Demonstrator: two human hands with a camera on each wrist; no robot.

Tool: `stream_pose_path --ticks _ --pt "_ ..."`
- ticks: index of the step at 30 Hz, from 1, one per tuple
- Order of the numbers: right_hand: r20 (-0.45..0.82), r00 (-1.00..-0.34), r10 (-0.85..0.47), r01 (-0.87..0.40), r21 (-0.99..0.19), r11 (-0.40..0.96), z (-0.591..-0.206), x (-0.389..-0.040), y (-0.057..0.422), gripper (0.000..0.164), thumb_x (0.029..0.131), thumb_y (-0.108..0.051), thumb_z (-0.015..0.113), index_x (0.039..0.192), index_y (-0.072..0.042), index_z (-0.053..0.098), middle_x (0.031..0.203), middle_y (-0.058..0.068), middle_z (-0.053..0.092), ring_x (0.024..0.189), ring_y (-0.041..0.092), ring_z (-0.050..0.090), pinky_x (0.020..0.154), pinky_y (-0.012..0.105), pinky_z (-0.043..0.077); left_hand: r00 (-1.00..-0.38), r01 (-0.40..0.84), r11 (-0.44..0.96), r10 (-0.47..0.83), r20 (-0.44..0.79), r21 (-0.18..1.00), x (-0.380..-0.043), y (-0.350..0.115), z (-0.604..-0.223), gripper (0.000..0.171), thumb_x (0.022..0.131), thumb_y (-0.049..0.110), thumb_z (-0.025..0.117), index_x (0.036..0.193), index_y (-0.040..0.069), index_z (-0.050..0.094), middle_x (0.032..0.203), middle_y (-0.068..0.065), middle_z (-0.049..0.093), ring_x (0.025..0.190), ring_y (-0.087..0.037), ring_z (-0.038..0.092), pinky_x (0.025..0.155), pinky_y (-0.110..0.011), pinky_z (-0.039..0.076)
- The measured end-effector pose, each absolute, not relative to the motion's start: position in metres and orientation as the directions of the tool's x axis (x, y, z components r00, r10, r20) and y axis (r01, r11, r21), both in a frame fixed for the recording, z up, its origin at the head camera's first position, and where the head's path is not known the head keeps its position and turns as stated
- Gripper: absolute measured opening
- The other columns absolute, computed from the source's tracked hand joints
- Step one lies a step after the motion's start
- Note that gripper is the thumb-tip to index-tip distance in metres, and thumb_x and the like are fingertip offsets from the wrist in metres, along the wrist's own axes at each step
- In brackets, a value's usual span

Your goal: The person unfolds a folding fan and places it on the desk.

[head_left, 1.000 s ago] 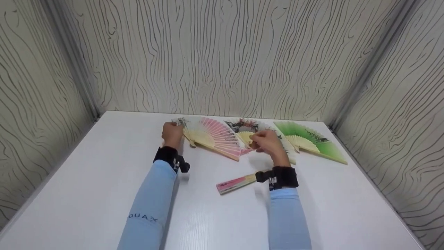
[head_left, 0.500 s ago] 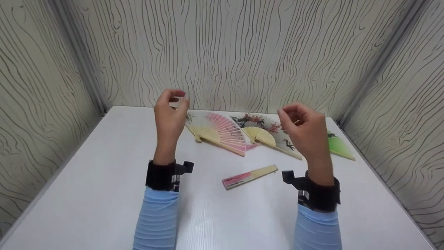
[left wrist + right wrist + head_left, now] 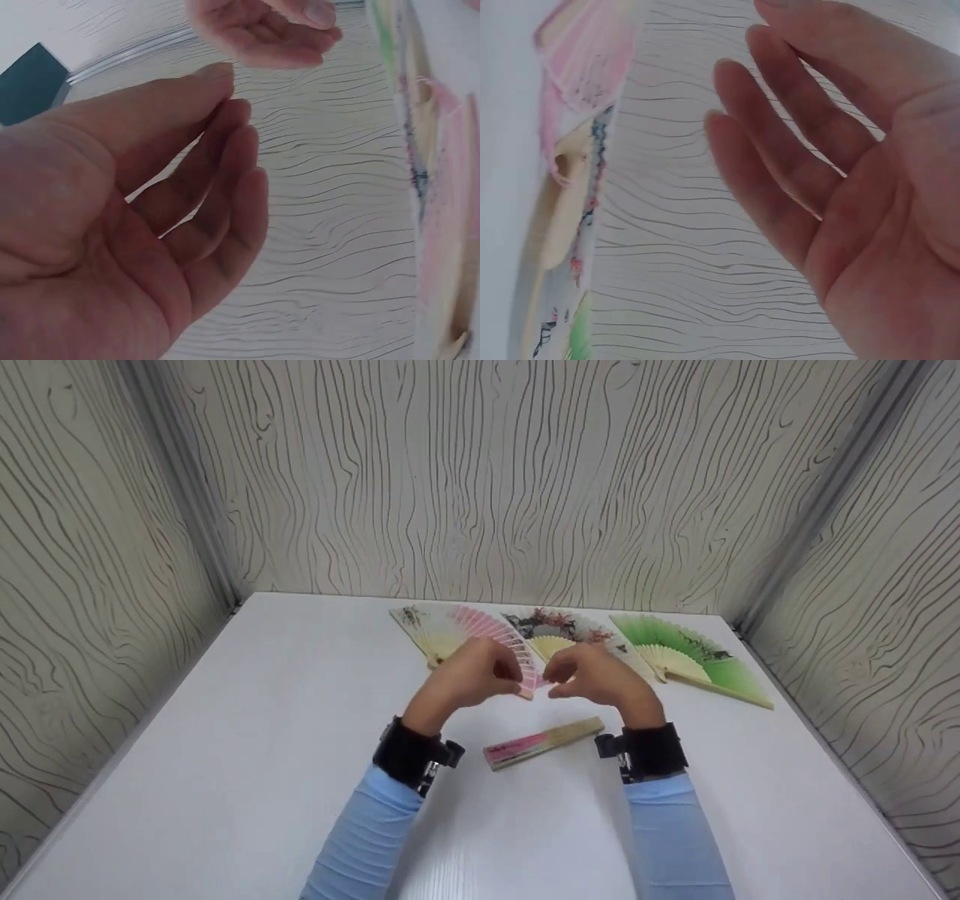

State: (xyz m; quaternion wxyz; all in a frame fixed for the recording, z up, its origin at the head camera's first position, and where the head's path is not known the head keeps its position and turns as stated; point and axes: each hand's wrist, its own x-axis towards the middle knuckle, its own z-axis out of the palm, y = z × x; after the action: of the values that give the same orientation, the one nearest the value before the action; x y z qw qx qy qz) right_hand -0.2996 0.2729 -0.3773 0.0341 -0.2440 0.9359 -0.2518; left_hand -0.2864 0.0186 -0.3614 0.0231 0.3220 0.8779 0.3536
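Note:
My left hand (image 3: 474, 679) is over the table with loosely bent fingers and holds nothing. Facing it is my right hand (image 3: 600, 681), also without anything in it, and a narrow gap parts their fingertips. Below them lies a folded fan (image 3: 544, 743), pink and pale wood. Behind the hands a spread pink-and-white fan (image 3: 480, 620) is partly hidden by the left hand. A spread fan with red blossoms (image 3: 600, 636) is partly covered by the right hand. In the left wrist view the left thumb and fingers (image 3: 240, 195) curve around bare air.
A spread green fan (image 3: 675, 649) lies at the right end of the row along the back of the white table (image 3: 262, 720). Wood-grain panels (image 3: 480, 495) enclose the table at the back and on both sides.
The left hand has let go of the pink fan's left edge. Both hands rose and parted, then came down and together above the folded fan. The fans lie as before.

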Motion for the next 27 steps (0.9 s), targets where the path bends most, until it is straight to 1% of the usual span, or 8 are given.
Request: stream_pose_path --ticks 3,6,10,13,15,19,22,27 --pt "-0.112 -0.873 -0.474 -0.367 -0.489 0.791 -0.394 -0.308 0.272 0.03 0.085 -0.008 0.091 0.112 -0.002 0.08 0.114 0.018 0.081 0.108 0.032 0.075 0.099 0.05 0.065 -0.804 0.481 0.656 0.594 -0.004 0.582 -0.291 0.037 -0.385 0.019 0.088 0.015 0.092 0.102 0.006 0.082 0.09 -0.003 0.077 0.075 -0.012 0.062 0.07 -0.025 0.056" --pt "-0.24 -0.859 -0.452 -0.312 -0.454 0.834 -0.405 -0.312 0.273 0.038 0.079 -0.01 0.095 0.113 -0.002 0.079 0.112 0.016 0.08 0.104 0.026 0.073 0.097 0.043 0.064 -0.794 0.449 0.739 0.588 -0.155 0.503 -0.295 0.047 -0.404 0.03 0.083 0.018 0.095 0.107 0.008 0.081 0.09 0.001 0.074 0.077 -0.012 0.06 0.07 -0.026 0.053" --pt "-0.31 -0.863 -0.398 -0.251 -0.421 0.872 -0.414 -0.313 0.279 0.036 0.075 -0.008 0.096 0.106 -0.004 0.079 0.104 0.01 0.079 0.092 0.016 0.068 0.083 0.029 0.059 -0.798 0.412 0.806 0.544 -0.259 0.425 -0.299 0.052 -0.419 0.033 0.08 0.015 0.096 0.11 0.011 0.081 0.098 0.002 0.075 0.083 -0.014 0.062 0.079 -0.033 0.06" --pt "-0.327 -0.876 -0.356 -0.211 -0.404 0.89 -0.418 -0.313 0.283 0.033 0.074 -0.007 0.096 0.103 -0.006 0.079 0.103 0.008 0.08 0.09 0.015 0.068 0.08 0.027 0.057 -0.8 0.369 0.837 0.507 -0.321 0.404 -0.3 0.053 -0.424 0.033 0.079 0.015 0.097 0.108 0.013 0.081 0.099 0.002 0.076 0.084 -0.016 0.064 0.086 -0.037 0.063" --pt "-0.351 -0.88 -0.32 -0.178 -0.38 0.908 -0.419 -0.313 0.284 0.032 0.075 -0.009 0.096 0.103 -0.01 0.08 0.104 0.005 0.081 0.092 0.016 0.068 0.082 0.03 0.058 -0.804 0.357 0.847 0.493 -0.332 0.394 -0.3 0.053 -0.427 0.03 0.079 0.013 0.097 0.105 0.013 0.081 0.095 0.002 0.075 0.081 -0.016 0.063 0.083 -0.036 0.062" --pt "-0.389 -0.878 -0.28 -0.156 -0.321 0.934 -0.421 -0.311 0.281 0.026 0.077 -0.015 0.095 0.099 -0.019 0.083 0.103 -0.001 0.081 0.096 0.017 0.068 0.087 0.036 0.058 -0.827 0.366 0.854 0.481 -0.292 0.369 -0.3 0.05 -0.43 0.022 0.08 0.003 0.091 0.099 0.011 0.083 0.087 0.002 0.071 0.074 -0.014 0.059 0.069 -0.029 0.054" --pt "-0.401 -0.874 -0.273 -0.156 -0.3 0.941 -0.421 -0.309 0.279 0.021 0.076 -0.018 0.095 0.093 -0.021 0.082 0.096 -0.006 0.077 0.092 0.016 0.065 0.081 0.032 0.054 -0.837 0.347 0.861 0.463 -0.293 0.371 -0.303 0.047 -0.431 0.022 0.081 0.001 0.089 0.1 0.01 0.083 0.086 0.001 0.071 0.072 -0.015 0.059 0.065 -0.028 0.05" --pt "-0.386 -0.873 -0.299 -0.189 -0.298 0.936 -0.421 -0.309 0.272 0.018 0.077 -0.018 0.094 0.085 -0.018 0.077 0.08 -0.009 0.066 0.079 0.013 0.057 0.068 0.025 0.045 -0.836 0.328 0.85 0.464 -0.292 0.412 -0.314 0.035 -0.435 0.025 0.085 0.004 0.09 0.108 0.008 0.083 0.09 -0.001 0.074 0.076 -0.015 0.062 0.07 -0.029 0.053"
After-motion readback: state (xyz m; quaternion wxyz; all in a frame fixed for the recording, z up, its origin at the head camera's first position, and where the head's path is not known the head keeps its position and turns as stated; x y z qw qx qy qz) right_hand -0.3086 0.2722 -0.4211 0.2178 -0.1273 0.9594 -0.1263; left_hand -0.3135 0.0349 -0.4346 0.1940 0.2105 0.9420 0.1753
